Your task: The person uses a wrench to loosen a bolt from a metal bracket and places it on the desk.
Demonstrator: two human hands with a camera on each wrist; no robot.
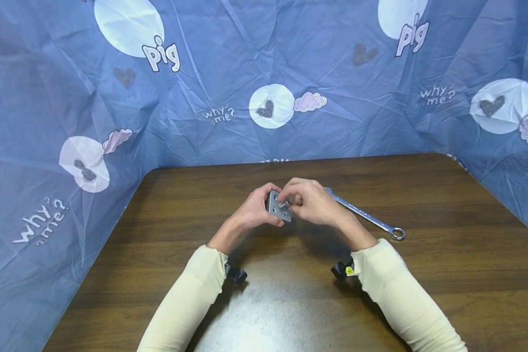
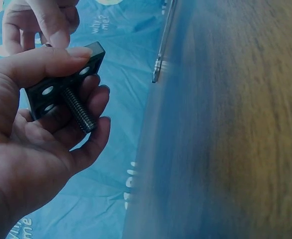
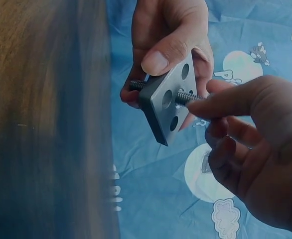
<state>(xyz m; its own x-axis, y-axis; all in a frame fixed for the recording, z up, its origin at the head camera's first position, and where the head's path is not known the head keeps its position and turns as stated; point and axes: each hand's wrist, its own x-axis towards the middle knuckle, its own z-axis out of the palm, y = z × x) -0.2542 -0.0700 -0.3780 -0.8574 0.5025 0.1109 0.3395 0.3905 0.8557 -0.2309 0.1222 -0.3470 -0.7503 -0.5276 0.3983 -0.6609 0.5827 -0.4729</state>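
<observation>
You have a threaded shank [image 2: 79, 109] run through the middle of a metal plate [image 3: 170, 112] with round holes, held up in front of you above the table [image 1: 180, 220], its thread showing on both sides. Your left hand [image 1: 256, 208] grips the plate, thumb along one edge and fingers behind—probably to keep it steady while leaving the holed face free. Your right hand [image 1: 312, 203] pinches the shank on the other side, its remaining fingers curled clear; that hold seems suited to turning or guiding it by fingertip. Whether the shank has a head, you can't tell—fingers cover that end. Beyond your right hand lies a combination wrench [image 1: 363, 213], apparently within easy reach. A printed blue cloth [image 1: 211, 49] hangs behind.
</observation>
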